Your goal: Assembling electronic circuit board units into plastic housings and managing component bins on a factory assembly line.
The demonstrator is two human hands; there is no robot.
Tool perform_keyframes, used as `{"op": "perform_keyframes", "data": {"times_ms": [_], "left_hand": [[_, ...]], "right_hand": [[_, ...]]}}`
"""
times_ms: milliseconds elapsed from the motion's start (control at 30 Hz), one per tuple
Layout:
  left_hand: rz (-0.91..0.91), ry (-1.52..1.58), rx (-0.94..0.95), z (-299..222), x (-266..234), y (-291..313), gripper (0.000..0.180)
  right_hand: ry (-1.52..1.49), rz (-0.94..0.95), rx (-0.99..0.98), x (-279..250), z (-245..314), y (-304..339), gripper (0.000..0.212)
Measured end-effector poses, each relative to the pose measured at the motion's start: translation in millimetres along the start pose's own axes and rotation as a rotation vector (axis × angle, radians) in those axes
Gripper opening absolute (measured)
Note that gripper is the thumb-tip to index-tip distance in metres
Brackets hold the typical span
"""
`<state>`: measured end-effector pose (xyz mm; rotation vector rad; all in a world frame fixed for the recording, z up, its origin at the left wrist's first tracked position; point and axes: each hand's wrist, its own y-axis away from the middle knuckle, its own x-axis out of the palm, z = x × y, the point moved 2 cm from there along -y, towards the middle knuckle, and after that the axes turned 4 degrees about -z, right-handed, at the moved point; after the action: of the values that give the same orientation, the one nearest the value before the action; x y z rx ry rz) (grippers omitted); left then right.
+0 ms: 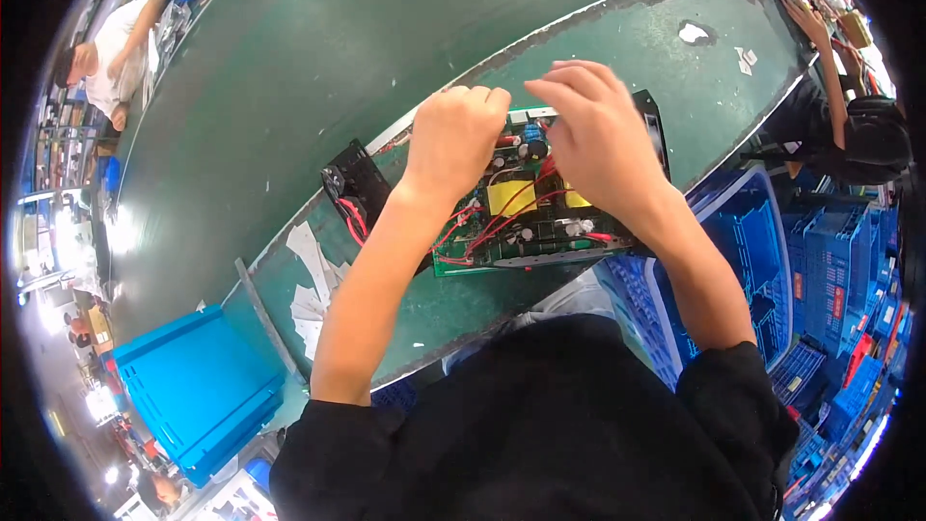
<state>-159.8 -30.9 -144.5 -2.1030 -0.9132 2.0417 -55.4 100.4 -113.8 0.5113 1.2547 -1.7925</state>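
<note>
A green circuit board (499,249) crowded with components lies on the table in front of me. Two yellow-wrapped parts, one a yellow block (511,198), sit in its middle, with red wires (470,249) looping across. Black panels stand at either end, a left panel (359,177) and a right panel (654,125). My left hand (455,135) is closed in a fist at the board's far edge; whatever its fingers grip is hidden. Over the far right part of the board, my right hand (600,135) is half curled, thumb apart from the fingers, with nothing visible in it.
White paper scraps (311,285) lie left of the board. A blue crate (200,381) stands at lower left, and a blue bin (743,241) is beside my right arm. A metal strip (268,318) edges the table. A co-worker's hand (805,21) works at far right.
</note>
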Motion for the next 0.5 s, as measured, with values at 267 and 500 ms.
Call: {"op": "perform_keyframes", "data": {"times_ms": [267, 500], "left_hand": [[0.072, 0.161, -0.059, -6, 2, 12, 0.006], [0.172, 0.216, -0.091, -1, -2, 7, 0.017]], "right_hand": [[-0.078, -0.116, 0.199, -59, 11, 47, 0.036], [-0.078, -0.200, 0.339, -74, 25, 92, 0.039]]}}
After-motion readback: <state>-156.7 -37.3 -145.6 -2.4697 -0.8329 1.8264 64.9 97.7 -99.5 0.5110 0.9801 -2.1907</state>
